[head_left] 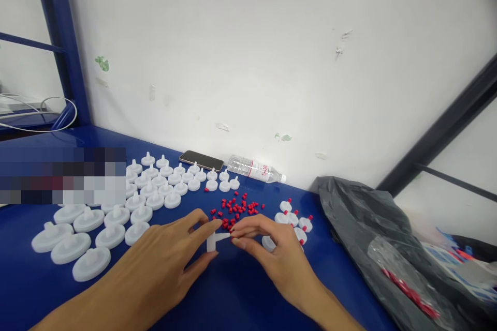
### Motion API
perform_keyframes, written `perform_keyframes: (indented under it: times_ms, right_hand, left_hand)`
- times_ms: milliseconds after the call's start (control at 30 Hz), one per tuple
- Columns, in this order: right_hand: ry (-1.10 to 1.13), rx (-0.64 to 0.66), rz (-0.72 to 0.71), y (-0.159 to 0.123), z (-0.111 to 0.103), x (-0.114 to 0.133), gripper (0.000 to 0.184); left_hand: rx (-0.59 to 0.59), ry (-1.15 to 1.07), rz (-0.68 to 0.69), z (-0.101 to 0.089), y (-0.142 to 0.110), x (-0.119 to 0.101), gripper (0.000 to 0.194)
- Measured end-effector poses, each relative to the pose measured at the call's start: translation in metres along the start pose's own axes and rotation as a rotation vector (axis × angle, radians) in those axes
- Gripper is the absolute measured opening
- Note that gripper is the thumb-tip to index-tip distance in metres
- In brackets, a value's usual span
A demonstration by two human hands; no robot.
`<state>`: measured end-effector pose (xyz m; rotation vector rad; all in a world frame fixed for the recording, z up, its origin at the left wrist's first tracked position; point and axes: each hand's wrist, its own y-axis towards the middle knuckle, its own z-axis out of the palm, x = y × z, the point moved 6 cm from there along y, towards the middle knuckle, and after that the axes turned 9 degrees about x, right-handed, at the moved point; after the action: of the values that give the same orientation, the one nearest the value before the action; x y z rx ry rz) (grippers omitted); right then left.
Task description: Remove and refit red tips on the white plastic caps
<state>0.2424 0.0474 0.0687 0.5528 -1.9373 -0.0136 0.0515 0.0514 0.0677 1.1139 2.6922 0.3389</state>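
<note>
My left hand (pixel 182 253) pinches a white nozzle cap (pixel 210 242) by its round base, tipped on its side with the spout pointing right. At the spout's end my right hand (pixel 272 248) is closed, thumb and fingers pinching a small red tip cap (pixel 232 239), mostly hidden by the fingertips. Just beyond the hands lies a loose scatter of red tip caps (pixel 236 209). Several white nozzle caps (pixel 110 236) with bare spouts stand upright on the left. Behind my right hand are several white nozzle caps with red tips (pixel 305 224), partly hidden by it.
A blue tabletop (pixel 233 295) meets a white wall. Along the wall lie a phone (pixel 201 160) and a clear plastic bottle (pixel 254 168) on its side. A dark grey plastic bag (pixel 349 217) and a clear bag of red pieces (pixel 407 284) are on the right.
</note>
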Motion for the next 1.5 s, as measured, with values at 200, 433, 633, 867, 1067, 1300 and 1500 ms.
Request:
perform_keyframes:
  times_ms: [200, 433, 633, 867, 1067, 1300, 1500]
  right_hand:
    - [0.075, -0.023, 0.043, 0.002, 0.001, -0.005, 0.009]
    - [0.24, -0.038, 0.131, 0.003, 0.0, -0.009, 0.021]
    - [0.028, 0.098, 0.115, 0.002, 0.003, 0.001, 0.031]
    - [-0.428, 0.184, -0.084, -0.009, 0.013, 0.015, 0.035]
    - [-0.795, 0.053, -0.376, -0.023, 0.024, 0.038, 0.037]
    - [-0.897, -0.029, -0.444, -0.027, 0.03, 0.049, 0.034]
    - [-0.877, -0.025, -0.457, -0.027, 0.035, 0.033, 0.025]
  left_hand:
    - [0.035, 0.01, 0.004, 0.001, 0.003, -0.004, 0.039]
    - [-0.05, 0.12, 0.073, -0.006, 0.001, -0.014, 0.042]
    - [-0.253, 0.19, 0.178, -0.03, -0.004, -0.022, 0.043]
    - [-0.309, 0.164, 0.188, -0.028, -0.006, -0.028, 0.049]
    - [-0.348, 0.116, 0.27, -0.025, -0.015, -0.035, 0.045]
    - [-0.284, -0.026, 0.238, -0.008, -0.024, -0.029, 0.035]
    - [-0.187, -0.038, 0.2, 0.017, -0.033, -0.014, 0.046]
